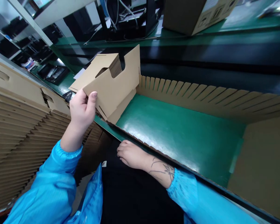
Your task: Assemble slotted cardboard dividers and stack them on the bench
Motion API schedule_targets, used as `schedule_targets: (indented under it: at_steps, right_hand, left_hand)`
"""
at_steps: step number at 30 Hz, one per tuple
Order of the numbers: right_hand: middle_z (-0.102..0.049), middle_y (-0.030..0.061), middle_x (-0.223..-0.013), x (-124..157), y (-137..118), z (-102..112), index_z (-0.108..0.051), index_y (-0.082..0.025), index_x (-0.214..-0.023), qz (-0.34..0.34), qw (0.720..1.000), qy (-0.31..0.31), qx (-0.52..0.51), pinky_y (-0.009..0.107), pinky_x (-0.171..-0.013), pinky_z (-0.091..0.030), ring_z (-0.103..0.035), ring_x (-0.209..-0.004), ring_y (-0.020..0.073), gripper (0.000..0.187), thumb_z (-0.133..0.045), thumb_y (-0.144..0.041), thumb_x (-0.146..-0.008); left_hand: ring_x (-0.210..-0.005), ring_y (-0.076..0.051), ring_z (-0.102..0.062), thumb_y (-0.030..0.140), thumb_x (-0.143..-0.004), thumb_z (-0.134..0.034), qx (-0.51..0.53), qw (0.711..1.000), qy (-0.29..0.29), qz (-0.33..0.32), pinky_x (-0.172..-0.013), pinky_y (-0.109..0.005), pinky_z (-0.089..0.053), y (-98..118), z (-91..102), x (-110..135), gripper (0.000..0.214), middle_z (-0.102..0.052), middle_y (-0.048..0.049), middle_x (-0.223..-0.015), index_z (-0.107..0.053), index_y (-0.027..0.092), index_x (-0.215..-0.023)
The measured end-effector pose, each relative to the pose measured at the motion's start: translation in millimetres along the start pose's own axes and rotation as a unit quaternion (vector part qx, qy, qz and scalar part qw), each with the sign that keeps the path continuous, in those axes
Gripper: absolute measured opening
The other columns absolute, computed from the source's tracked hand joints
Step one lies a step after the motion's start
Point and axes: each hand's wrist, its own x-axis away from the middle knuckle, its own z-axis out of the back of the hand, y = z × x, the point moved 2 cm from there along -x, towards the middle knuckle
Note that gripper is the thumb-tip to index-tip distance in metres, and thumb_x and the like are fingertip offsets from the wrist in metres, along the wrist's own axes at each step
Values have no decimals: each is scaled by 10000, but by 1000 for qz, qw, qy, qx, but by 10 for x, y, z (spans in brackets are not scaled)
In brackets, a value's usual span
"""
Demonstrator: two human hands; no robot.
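Note:
My left hand (82, 107) pinches the near corner of a flat cardboard panel (114, 84) between thumb and fingers. The panel stands tilted and has a rounded notch in its top edge. Below and right of it, a cardboard frame (189, 90) with a slotted long side stands on the green bench (172, 130). A stack of cardboard pieces (98, 68) lies just behind the panel. My right hand (130, 154) is at the bench's front edge, fingers curled together, with nothing seen in it; its palm is hidden.
Tall stacks of folded cardboard (18, 130) stand on the left beside the bench. A printed carton (196, 15) sits on the raised level at the back, near cables and black equipment (130, 18). A black tray (53, 73) lies at the far left.

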Motion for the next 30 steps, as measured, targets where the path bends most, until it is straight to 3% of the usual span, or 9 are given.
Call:
schedule_targets:
  at_steps: [8,18,26,30]
  right_hand:
    - [-791,76,-1054,-10,36,-50,-820,-163,-1018,12,1000,28,1,439,-1206,-462,-661,-1093,265,112,-718,-196,-1050]
    - [-787,69,-1052,-12,23,-40,-822,-154,-1032,7,1000,18,9,435,-1222,-444,-665,-1109,267,118,-713,-192,-1057]
    - [-780,71,-1051,-21,10,-38,-815,-157,-1021,0,1000,7,23,438,-1206,-438,-658,-1109,270,122,-716,-207,-1072]
    - [-782,76,-1054,-25,16,-25,-818,-153,-1029,2,1000,5,20,433,-1208,-437,-660,-1106,270,140,-696,-197,-1080]
  left_hand:
    - [-1021,-233,-791,683,-1187,-511,-5,999,33,-18,-986,-395,-638,-19,-86,9,559,-796,-71,-1038,-770,188,-1193]
    - [-1152,-264,-809,704,-1200,-434,-4,999,53,-9,-1034,-420,-638,-73,-159,-8,608,-796,-103,-1160,-761,194,-1261]
    - [-1028,-250,-768,658,-1161,-557,22,998,66,3,-964,-425,-643,-52,-170,121,511,-760,-75,-1033,-766,193,-1161]
    - [-816,-178,-697,552,-1126,-674,66,997,32,7,-786,-332,-610,16,-148,244,421,-743,-38,-968,-734,224,-1384]
